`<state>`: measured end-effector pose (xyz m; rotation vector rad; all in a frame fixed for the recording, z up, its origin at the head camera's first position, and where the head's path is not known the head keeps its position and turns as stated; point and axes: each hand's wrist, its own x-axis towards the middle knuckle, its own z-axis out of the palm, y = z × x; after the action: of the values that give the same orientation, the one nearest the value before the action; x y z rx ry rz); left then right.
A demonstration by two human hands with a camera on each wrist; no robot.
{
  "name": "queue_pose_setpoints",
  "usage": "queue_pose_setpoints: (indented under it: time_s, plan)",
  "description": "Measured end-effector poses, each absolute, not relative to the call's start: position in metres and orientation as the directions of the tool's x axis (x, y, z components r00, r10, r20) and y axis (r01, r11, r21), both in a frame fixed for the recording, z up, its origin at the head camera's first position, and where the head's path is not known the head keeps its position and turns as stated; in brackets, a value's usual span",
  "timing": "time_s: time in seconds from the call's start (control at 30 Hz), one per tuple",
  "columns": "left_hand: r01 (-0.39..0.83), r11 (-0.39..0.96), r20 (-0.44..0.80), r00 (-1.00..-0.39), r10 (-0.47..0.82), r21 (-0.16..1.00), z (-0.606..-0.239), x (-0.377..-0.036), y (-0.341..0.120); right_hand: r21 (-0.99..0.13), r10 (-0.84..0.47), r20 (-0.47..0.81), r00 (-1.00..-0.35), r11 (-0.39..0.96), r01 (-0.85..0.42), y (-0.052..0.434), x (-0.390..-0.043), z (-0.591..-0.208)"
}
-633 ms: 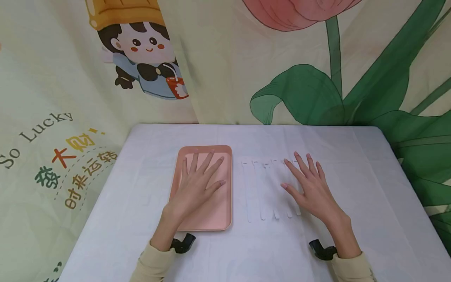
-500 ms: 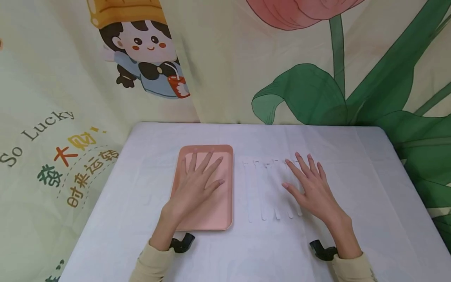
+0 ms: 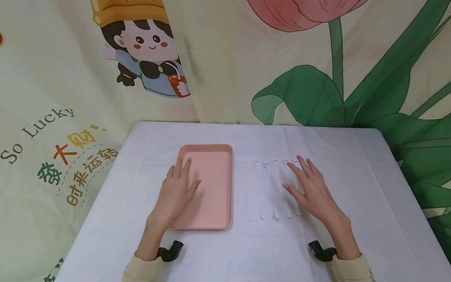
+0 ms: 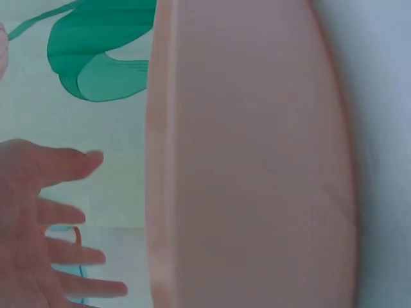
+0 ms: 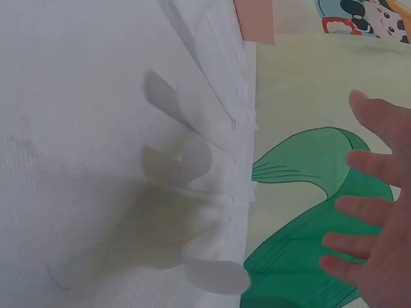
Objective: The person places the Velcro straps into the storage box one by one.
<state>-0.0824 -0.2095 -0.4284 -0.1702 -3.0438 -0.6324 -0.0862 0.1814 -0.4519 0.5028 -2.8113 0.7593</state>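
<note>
A pink rectangular tray [image 3: 215, 188] lies on the white-covered table, and its surface fills much of the left wrist view. Over the tray's left side is my left hand [image 3: 174, 196], fingers extended and thumb spread, holding nothing. In the left wrist view that hand [image 4: 38, 218] shows apart from the tray. Right of the tray, several thin white strips [image 3: 261, 196] with rounded ends lie in a row. My right hand [image 3: 313, 192] hovers at the row's right end, fingers spread, with nothing in it. In the right wrist view, one strip's rounded end [image 5: 218, 274] curls upward.
White cloth covers the table [image 3: 225, 258]. Behind stands a printed curtain [image 3: 222, 70] with a cartoon figure and large green leaves. A black wrist device [image 3: 170, 251] sits at the left wrist, another black device [image 3: 322, 251] at the right.
My left hand has drawn back to the left and toward me, from the tray's middle to its left side. The right hand's fingers have moved slightly; tray and strips stay put.
</note>
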Motion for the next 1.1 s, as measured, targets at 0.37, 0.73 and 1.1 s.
queue_pose_setpoints:
  time_s: [0.37,0.73,1.1]
  plan:
    - [-0.136,0.807,-0.05,-0.99,-0.131,0.575,-0.437,-0.077,-0.228,-0.447,-0.272,0.318,-0.908,0.802,-0.397,0.184,-0.088,-0.455]
    - [-0.192,0.782,0.009,-0.969,-0.245,0.593,-0.45,-0.075,-0.24,-0.5,-0.241,0.241,-0.94,0.8,-0.333,0.182,-0.088,-0.457]
    - [-0.197,0.775,0.031,-0.963,-0.269,0.6,-0.453,-0.077,-0.243,-0.584,-0.234,0.165,-0.958,0.76,-0.286,0.176,-0.097,-0.454]
